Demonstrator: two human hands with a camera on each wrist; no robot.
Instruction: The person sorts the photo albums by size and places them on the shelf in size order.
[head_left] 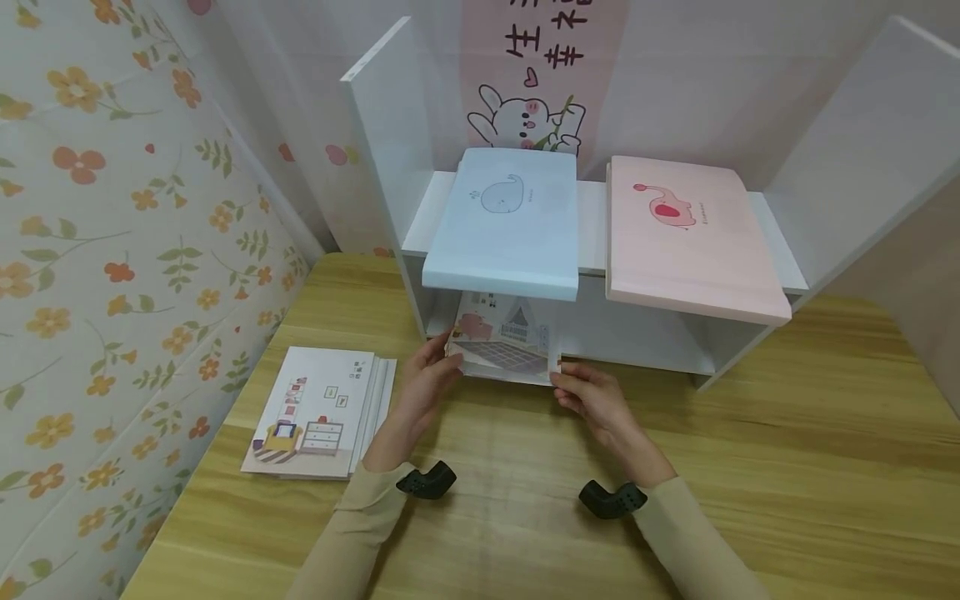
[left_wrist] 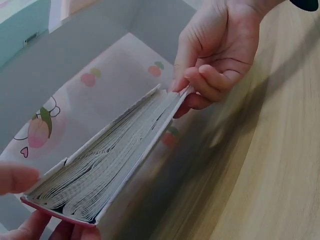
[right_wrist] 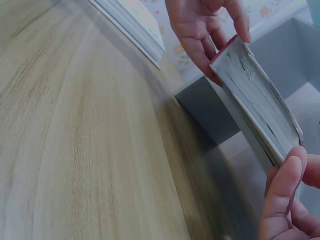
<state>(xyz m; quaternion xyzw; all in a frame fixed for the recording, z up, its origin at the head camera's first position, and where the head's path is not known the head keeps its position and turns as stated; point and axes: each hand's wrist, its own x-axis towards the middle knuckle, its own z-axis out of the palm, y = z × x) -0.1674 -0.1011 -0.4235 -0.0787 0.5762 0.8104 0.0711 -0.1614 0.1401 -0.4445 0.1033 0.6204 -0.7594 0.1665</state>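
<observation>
Both hands hold a photo album (head_left: 504,354) with an illustrated cover by its two sides. It is partly inside the lower left compartment of a white shelf (head_left: 637,333), and a blue book (head_left: 510,221) above hides its far part. My left hand (head_left: 420,383) pinches the side with the red spine (left_wrist: 60,212), thumb on top and fingers beneath. On the opposite side, my right hand (head_left: 600,404) grips the covers near the corner. Thick page edges (right_wrist: 260,95) face me between the covers.
A pink book (head_left: 693,233) lies beside the blue one on the upper shelf, both jutting past its front edge. Tall side panels (head_left: 386,125) flank them. Left on the wooden table (head_left: 510,517) lies a stack of white illustrated albums (head_left: 315,408). Floral cloth (head_left: 112,292) hangs alongside.
</observation>
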